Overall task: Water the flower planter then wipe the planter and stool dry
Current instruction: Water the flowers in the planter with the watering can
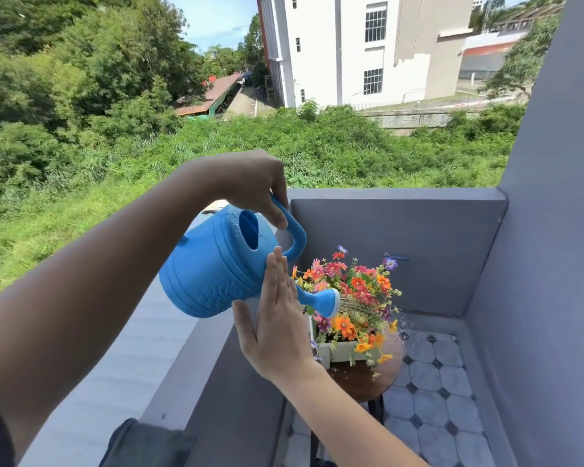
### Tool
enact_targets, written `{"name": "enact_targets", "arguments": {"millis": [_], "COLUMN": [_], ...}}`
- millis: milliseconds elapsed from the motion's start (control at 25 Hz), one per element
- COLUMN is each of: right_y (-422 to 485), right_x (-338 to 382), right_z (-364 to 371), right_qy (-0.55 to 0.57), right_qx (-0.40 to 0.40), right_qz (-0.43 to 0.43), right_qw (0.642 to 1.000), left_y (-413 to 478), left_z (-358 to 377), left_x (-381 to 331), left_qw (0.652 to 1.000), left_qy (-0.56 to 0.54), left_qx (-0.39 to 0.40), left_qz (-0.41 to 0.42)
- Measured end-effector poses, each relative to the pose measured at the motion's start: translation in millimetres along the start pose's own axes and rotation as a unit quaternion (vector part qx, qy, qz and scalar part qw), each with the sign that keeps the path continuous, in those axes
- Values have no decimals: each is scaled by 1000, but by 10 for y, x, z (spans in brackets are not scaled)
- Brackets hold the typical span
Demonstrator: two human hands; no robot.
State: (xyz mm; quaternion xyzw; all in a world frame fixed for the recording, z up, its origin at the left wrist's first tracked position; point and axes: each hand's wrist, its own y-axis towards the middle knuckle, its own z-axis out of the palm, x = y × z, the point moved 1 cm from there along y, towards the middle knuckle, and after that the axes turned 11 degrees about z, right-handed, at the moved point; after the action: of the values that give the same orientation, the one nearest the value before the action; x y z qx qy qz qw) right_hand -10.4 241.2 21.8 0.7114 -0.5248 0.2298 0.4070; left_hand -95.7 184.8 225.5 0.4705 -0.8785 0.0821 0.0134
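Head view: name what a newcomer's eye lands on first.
The bright blue watering can at centre, tilted, its handle gripped by the left hand while the right hand lies flat against its side. Right of its spout, water sprays onto orange and red flowers in a pale planter on a round stool.

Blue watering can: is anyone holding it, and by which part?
The left hand grips the blue watering can by its looped handle. The right hand only rests flat against the can's side near the spout, fingers straight.
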Motion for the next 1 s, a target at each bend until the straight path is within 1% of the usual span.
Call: {"name": "enact_targets", "arguments": {"millis": [160, 320, 480, 600, 760, 880, 1000], "right_y": [39, -90, -206, -188, -32, 84, 100], "right_x": [99, 143, 72, -9, 19, 107, 174], "right_z": [6, 94, 112, 48, -49, -91, -75], "right_qy": [1, 14, 43, 34, 11, 9, 16], "right_qx": [12, 29, 9, -5, -10, 12, 31], "right_qz": [-23, -37, -33, -27, -25, -24, -31], "right_qw": [1000, 999, 999, 999, 1000, 1000, 999], "left_y": [-65, -141, -125, -72, -35, -59, -99], "left_z": [-39, -2, 91, 80, -22, -86, -87], "left_x": [59, 62, 15, -55, -75, -22, 52], "left_qw": [1000, 999, 998, 999, 1000, 999, 998], "left_qy": [7, 21, -2, -13, -6, 1, 10], "left_qx": [3, 34, 53, 45, 10, -13, -13], "left_qz": [-21, -30, -30, -25, -26, -38, -55]}}
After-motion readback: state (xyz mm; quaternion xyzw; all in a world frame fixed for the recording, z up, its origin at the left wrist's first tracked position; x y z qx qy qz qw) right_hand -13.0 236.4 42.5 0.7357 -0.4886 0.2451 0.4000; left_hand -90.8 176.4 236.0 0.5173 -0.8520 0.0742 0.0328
